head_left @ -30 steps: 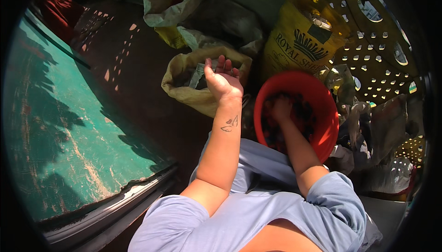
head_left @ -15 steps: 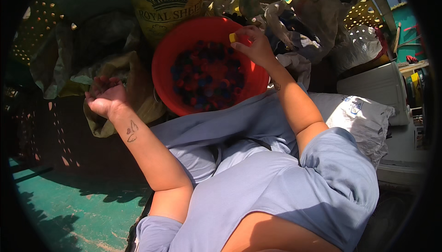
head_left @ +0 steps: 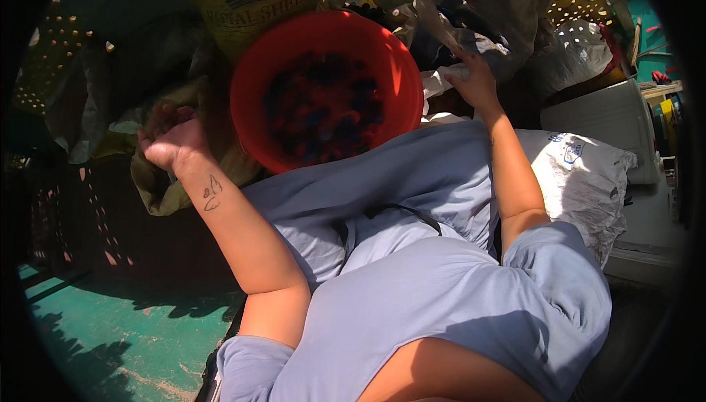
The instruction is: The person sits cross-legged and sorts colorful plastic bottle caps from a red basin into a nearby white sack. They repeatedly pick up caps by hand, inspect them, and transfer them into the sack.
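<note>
A red plastic basin [head_left: 403, 71] stands in front of me, with many small bottle caps [head_left: 323, 112], mostly red, blue and dark, at its bottom. My right hand [head_left: 476, 84] is past the basin's right rim, over crumpled whitish plastic bags [head_left: 440, 5]. Its thumb and fingers are apart, and no cap shows in it. My left hand [head_left: 176, 140] rests palm up over an olive-coloured sack [head_left: 158, 195] left of the basin. Its fingers are loosely bent and apart, partly in shadow, and nothing shows in them.
A yellow sack [head_left: 250, 1] with dark print stands behind the basin. A white sack [head_left: 581, 181] lies by my right arm, next to a pale grey box [head_left: 599, 126]. Yellow perforated crates [head_left: 581, 9] stand at the back. Green floor [head_left: 132, 343] shows at the lower left.
My right hand has moved right, from above the basin to the plastic bags. The yellow cap it held is no longer in view. The basin appears slightly up and left; my left hand stays put.
</note>
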The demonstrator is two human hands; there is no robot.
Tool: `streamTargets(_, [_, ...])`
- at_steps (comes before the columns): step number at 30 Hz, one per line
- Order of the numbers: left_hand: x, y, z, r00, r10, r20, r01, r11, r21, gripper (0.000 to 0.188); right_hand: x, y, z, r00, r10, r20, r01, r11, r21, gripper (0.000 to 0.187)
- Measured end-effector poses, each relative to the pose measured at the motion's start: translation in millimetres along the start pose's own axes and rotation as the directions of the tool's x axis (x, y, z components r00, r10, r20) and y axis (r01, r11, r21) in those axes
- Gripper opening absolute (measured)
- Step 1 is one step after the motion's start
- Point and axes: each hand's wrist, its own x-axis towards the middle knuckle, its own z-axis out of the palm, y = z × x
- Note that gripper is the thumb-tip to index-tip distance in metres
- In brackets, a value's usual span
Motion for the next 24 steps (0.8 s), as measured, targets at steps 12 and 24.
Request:
streamTargets(12, [-7.5, 7.6, 6.4, 0.999, -0.023, 0.025, 0.025, 0.998, -0.065, 0.039, 6.3, -162.8, 193.1, 0.758, -0.363, 0.543, 0.471, 0.879, -0.07, 0.035])
streamTargets(24, [5.7, 3.3, 0.1, 0.998, -0.031, 0.061, 0.036, 0.994, -0.1, 0.036, 12.2, -156.4, 161.7, 0.877, -0.401, 0.265, 0.385, 0.916, 0.112, 0.036])
